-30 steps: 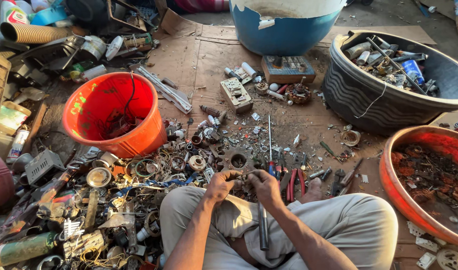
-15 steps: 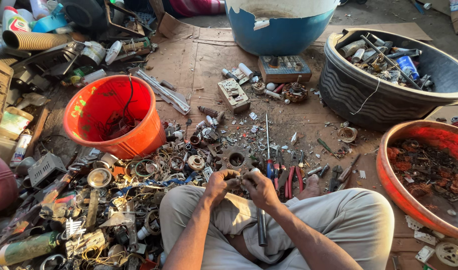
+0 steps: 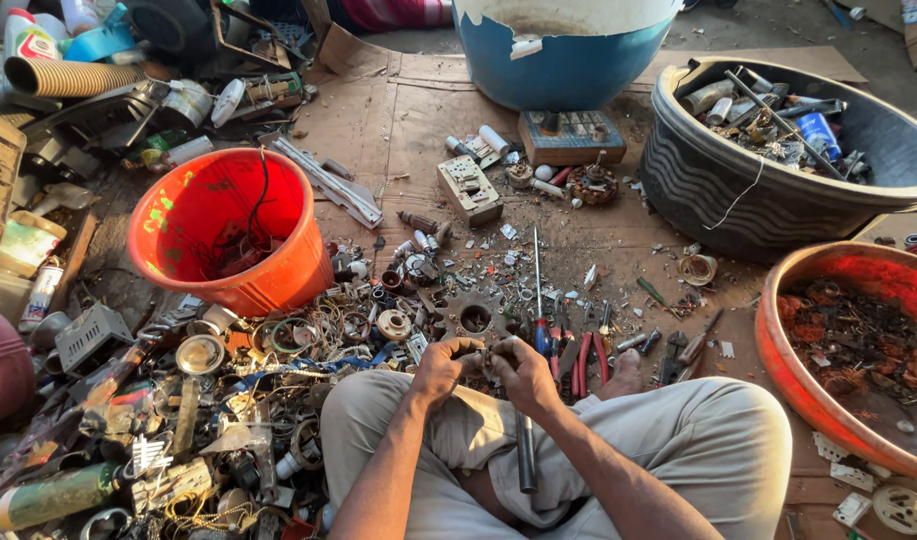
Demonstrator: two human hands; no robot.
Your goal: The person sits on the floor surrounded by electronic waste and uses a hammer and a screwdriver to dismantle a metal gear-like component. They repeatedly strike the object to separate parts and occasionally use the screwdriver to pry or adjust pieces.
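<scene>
Near the cardboard mat's [image 3: 418, 120] left edge an orange bucket [image 3: 228, 225] is standing beside a heap of scrap [image 3: 208, 400]. At the mat's near edge the left hand [image 3: 440, 368] and right hand [image 3: 523, 372] are both pinching 1 small metal part [image 3: 483, 358] between them, above the lap. The part could be slipping into the clutter below, since fingertips alone are gripping it, and the screwdriver [image 3: 538, 290] and red pliers [image 3: 585, 362] are lying close by.

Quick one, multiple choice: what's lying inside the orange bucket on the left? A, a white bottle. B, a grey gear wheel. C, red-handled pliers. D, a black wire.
D: a black wire trails down the inner wall of the orange bucket, while the red-handled pliers and the gear wheel lie outside it on the ground.
</scene>
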